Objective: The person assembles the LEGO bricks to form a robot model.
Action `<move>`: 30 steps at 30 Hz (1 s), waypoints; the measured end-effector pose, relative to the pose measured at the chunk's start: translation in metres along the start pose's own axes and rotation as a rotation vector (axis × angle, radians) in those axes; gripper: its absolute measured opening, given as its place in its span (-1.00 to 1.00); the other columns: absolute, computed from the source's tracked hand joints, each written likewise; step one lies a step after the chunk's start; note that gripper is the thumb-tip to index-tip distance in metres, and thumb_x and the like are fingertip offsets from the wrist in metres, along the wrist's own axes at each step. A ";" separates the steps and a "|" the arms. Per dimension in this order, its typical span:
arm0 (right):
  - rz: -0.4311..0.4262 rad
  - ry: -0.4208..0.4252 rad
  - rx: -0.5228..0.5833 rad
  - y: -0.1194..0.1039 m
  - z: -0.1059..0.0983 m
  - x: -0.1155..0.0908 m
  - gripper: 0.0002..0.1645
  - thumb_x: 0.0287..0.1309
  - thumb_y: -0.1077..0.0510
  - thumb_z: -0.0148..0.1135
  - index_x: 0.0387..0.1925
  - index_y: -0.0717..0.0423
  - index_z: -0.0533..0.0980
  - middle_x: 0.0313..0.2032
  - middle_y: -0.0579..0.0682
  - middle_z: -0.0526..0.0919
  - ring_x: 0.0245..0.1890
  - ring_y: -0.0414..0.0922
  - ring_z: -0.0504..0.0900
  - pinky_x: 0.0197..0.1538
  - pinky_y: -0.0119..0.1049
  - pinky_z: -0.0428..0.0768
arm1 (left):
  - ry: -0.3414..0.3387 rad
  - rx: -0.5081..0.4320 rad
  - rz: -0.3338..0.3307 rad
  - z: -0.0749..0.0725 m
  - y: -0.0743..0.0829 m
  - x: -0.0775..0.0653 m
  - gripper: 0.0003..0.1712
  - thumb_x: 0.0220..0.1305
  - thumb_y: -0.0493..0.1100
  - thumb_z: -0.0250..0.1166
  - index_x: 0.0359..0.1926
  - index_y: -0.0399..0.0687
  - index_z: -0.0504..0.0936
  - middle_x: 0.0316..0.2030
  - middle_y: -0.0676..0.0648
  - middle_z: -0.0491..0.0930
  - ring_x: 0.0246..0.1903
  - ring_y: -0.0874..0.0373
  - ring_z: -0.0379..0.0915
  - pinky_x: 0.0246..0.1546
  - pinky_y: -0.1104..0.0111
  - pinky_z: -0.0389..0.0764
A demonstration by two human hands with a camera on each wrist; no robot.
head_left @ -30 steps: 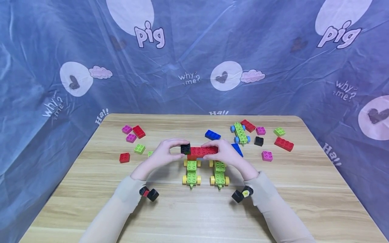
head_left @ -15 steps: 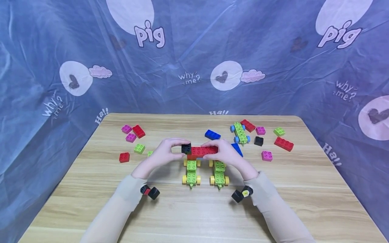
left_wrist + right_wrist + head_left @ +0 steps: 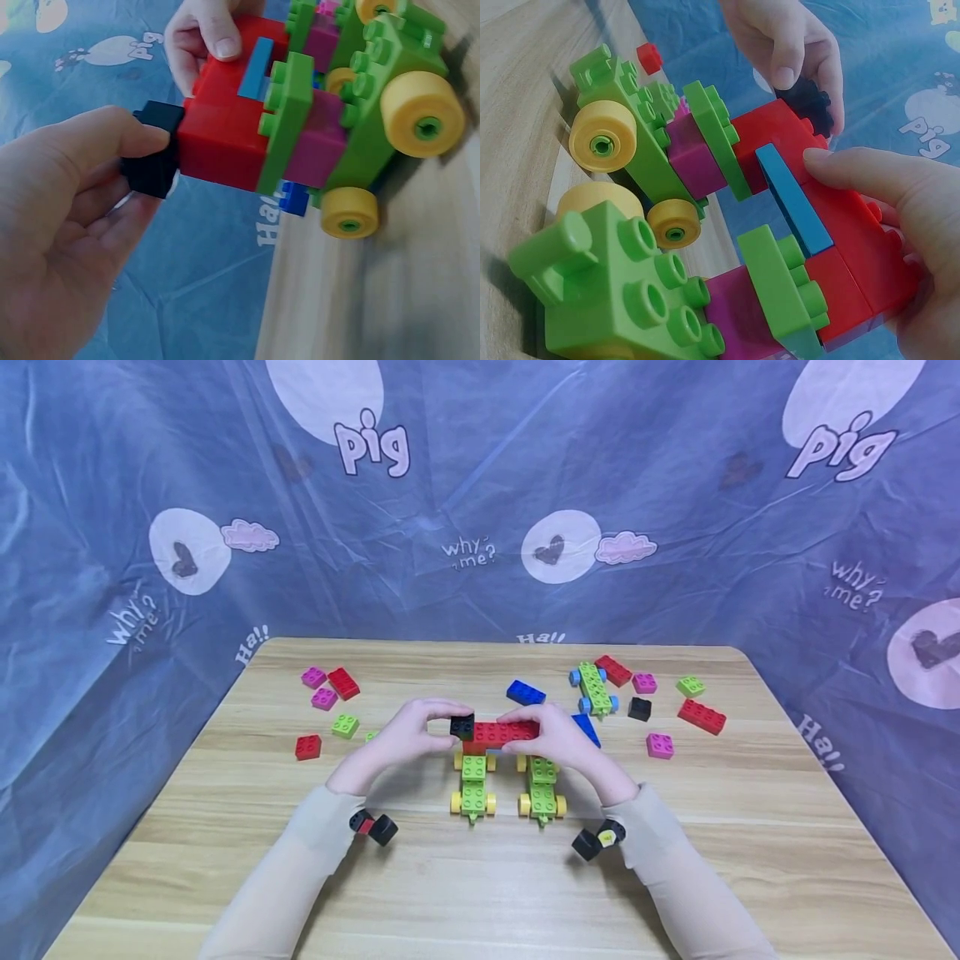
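A: Where is the black block (image 3: 154,171), and how is it held?

B: It is pinched between thumb and fingers of the left hand (image 3: 405,731), at the studded top of the red beam's (image 3: 225,135) left end; whether it is fully seated cannot be told. Farther right, the beam is gripped by the right hand's (image 3: 553,735) fingers, and it is carried above pink blocks (image 3: 319,154) and green wheeled bases (image 3: 472,797) on the bench (image 3: 487,893)

A: How might it handle?

B: Light, stiff, rather smooth and hardly fragile, by the look of it. The block is best taken by opposite side walls, and the beam steadied close to the joint, as the tall stack could tip or roll

A: Can any writing be read?

B: "pig", "why me?" and "Ha!!" are printed on the backdrop (image 3: 480,460); no brand can be made out on the blocks, and the yellow label (image 3: 607,838) at the right wrist is too small to be read
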State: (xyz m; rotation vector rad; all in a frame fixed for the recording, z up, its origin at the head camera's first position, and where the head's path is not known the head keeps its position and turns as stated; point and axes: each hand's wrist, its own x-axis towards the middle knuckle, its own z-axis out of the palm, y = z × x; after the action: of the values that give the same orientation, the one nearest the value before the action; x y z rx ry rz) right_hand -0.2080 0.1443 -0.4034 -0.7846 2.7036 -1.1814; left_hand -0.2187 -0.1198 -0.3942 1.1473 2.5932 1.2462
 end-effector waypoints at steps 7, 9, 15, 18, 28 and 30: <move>0.005 0.011 -0.006 0.002 0.001 0.001 -0.48 0.01 0.00 0.45 0.03 0.09 0.62 -0.04 0.03 0.70 -0.18 -0.14 0.63 -0.11 -0.23 0.58 | -0.032 0.000 -0.023 -0.002 0.001 0.002 -0.46 0.07 -0.38 0.34 0.15 -0.29 0.55 0.12 -0.25 0.56 0.17 -0.14 0.46 0.23 0.05 0.41; 0.008 0.014 -0.004 0.002 0.001 0.001 -0.48 0.01 0.00 0.45 0.03 0.09 0.62 -0.04 0.03 0.70 -0.19 -0.15 0.63 -0.12 -0.24 0.58 | -0.029 0.000 -0.026 -0.001 0.000 0.002 -0.46 0.08 -0.38 0.34 0.15 -0.28 0.54 0.12 -0.25 0.56 0.17 -0.14 0.45 0.24 0.05 0.41; 0.011 0.013 0.002 0.001 0.001 0.000 -0.49 0.02 0.01 0.45 0.03 0.09 0.62 -0.05 0.04 0.70 -0.21 -0.16 0.62 -0.16 -0.27 0.57 | -0.024 -0.005 -0.022 0.000 0.000 0.001 -0.46 0.09 -0.38 0.34 0.16 -0.29 0.54 0.12 -0.25 0.56 0.17 -0.14 0.45 0.25 0.06 0.40; 0.012 0.013 -0.002 0.001 0.001 0.000 -0.49 0.02 0.00 0.45 0.03 0.09 0.62 -0.04 0.04 0.70 -0.20 -0.15 0.62 -0.16 -0.26 0.57 | -0.024 -0.002 -0.010 0.000 0.000 0.000 -0.46 0.10 -0.38 0.33 0.16 -0.30 0.53 0.13 -0.25 0.55 0.18 -0.15 0.44 0.25 0.05 0.39; 0.007 0.013 -0.008 0.000 0.001 0.000 -0.49 0.02 0.01 0.45 0.03 0.10 0.62 -0.04 0.04 0.70 -0.21 -0.16 0.62 -0.15 -0.26 0.57 | -0.022 0.010 -0.015 0.000 -0.001 -0.001 -0.46 0.13 -0.38 0.32 0.18 -0.30 0.52 0.14 -0.24 0.55 0.19 -0.14 0.43 0.25 0.05 0.39; 0.007 0.013 -0.007 0.000 0.001 0.000 -0.49 0.02 0.02 0.45 0.03 0.10 0.62 -0.04 0.04 0.70 -0.21 -0.16 0.62 -0.15 -0.26 0.57 | -0.026 0.008 -0.027 0.000 0.000 -0.001 -0.46 0.13 -0.38 0.32 0.18 -0.28 0.51 0.14 -0.23 0.55 0.19 -0.14 0.43 0.25 0.05 0.39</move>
State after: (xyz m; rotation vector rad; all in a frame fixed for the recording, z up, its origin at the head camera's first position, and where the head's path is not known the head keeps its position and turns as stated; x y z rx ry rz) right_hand -0.2078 0.1437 -0.4038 -0.7705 2.7203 -1.1797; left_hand -0.2179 -0.1205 -0.3949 1.1188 2.5886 1.2090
